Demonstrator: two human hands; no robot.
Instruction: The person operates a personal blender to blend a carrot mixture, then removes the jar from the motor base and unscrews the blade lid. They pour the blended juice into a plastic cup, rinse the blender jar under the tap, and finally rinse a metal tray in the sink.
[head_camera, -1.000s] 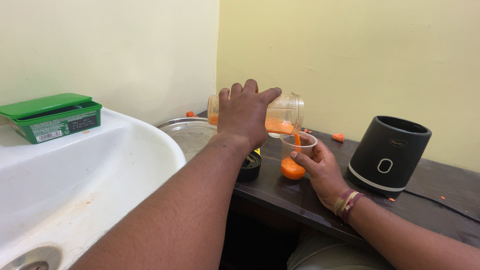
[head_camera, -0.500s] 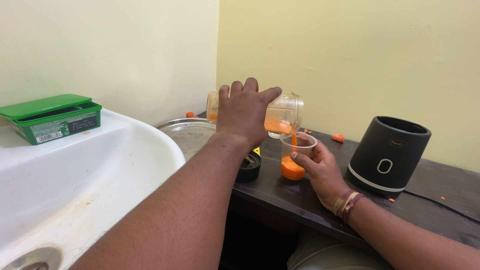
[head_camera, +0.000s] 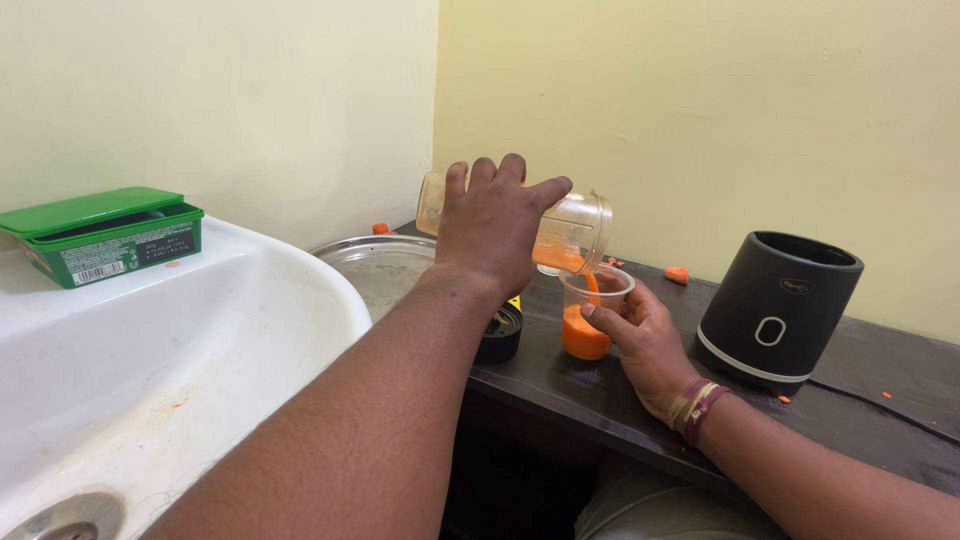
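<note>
My left hand grips a clear blender jar tipped on its side, mouth to the right, with orange juice running out of it. The stream falls into a small clear plastic cup standing on the dark wooden counter. The cup is roughly half full of orange juice. My right hand wraps around the cup from the right and steadies it. My left forearm hides the jar's base.
A black blender base stands right of the cup. A black lid lies by the counter's front edge. Behind are a round steel tray and orange scraps. A white sink with a green box is at left.
The juice level in the cup has risen a little. Both hands stay in nearly the same place, with the jar still tipped.
</note>
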